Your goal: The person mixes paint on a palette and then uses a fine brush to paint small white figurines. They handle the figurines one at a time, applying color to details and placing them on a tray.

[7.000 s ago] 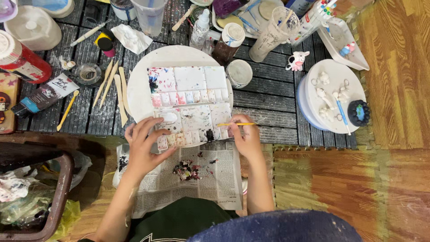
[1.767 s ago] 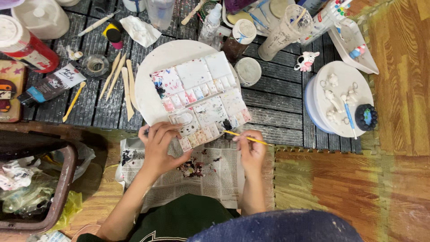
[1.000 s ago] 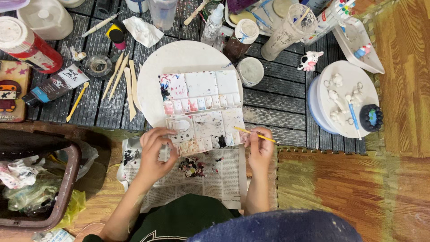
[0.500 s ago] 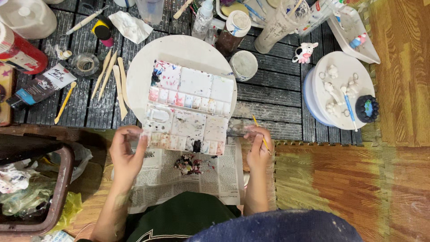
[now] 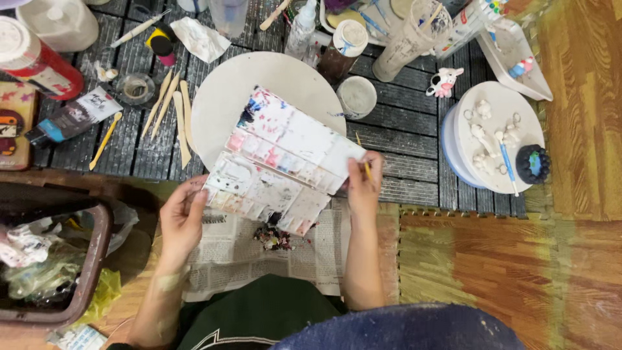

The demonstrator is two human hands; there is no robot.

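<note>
- Tilting between both hands, a white plastic paint palette (image 5: 280, 172) is held up over the near edge of the dark slatted tabletop (image 5: 414, 129); its small wells are smeared with pink, red, blue and black, and it partly covers a round white board (image 5: 223, 97) lying beneath it.
- One palette, one thin yellow-handled brush (image 5: 364, 161) and two hands are in play.
- Three pale wooden sticks (image 5: 173, 110) lie side by side left of the round board, and one small white cup (image 5: 357, 96) stands at its right.
- A round white tray (image 5: 499, 136) near the right edge carries several small white figurines and one dark blue lid (image 5: 532, 163).
- The left hand (image 5: 183, 219) has its grip closed on the palette's near-left edge, fingers curled up against the rim.
- The right hand (image 5: 364, 185) pinches the palette's right edge and keeps the brush clamped between its fingers.
- One sheet of newspaper (image 5: 259, 253) with a dab of dark paint lies below the palette, across the tabletop's near edge.
</note>
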